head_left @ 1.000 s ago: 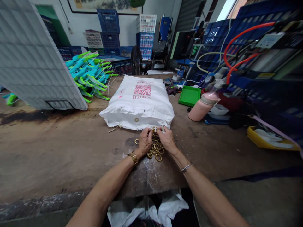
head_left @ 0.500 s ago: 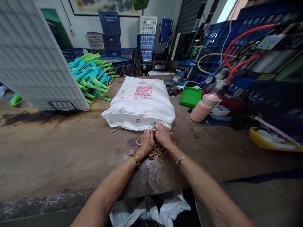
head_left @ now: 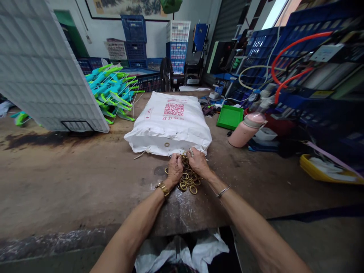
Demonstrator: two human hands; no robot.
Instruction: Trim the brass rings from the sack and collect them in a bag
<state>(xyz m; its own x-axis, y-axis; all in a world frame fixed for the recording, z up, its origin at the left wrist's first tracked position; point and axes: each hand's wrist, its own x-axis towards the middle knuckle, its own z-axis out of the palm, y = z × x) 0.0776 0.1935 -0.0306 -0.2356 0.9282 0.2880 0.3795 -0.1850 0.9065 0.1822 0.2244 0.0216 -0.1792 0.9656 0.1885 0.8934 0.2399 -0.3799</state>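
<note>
Both hands are close together over a pile of brass-coloured rings [head_left: 193, 189] on the table. My left hand [head_left: 175, 168] is closed, its fingertips pinching a ring [head_left: 182, 155] at the pile's far end. My right hand [head_left: 198, 162] is closed beside it, around a small, thin greyish thing [head_left: 191, 152] too small to name. Just beyond the fingers lies a full white sack [head_left: 186, 120] with red printing, its near edge folded and gathered. One loose ring [head_left: 167, 144] rests on the sack's near side, and another ring [head_left: 166, 171] lies left of my left hand.
On the brown table [head_left: 85, 182], a large pale panel [head_left: 54, 76] stands at left, before green and turquoise plastic pieces [head_left: 113, 89]. To the right are a green tray [head_left: 230, 117], a pink bottle [head_left: 243, 134], a yellow tray [head_left: 315, 168] and a machine with red hoses [head_left: 280, 49].
My hands have drawn slightly apart, showing more rings between them. The dark pointed tip at my right fingers no longer shows clearly. The whole view has shifted slightly.
</note>
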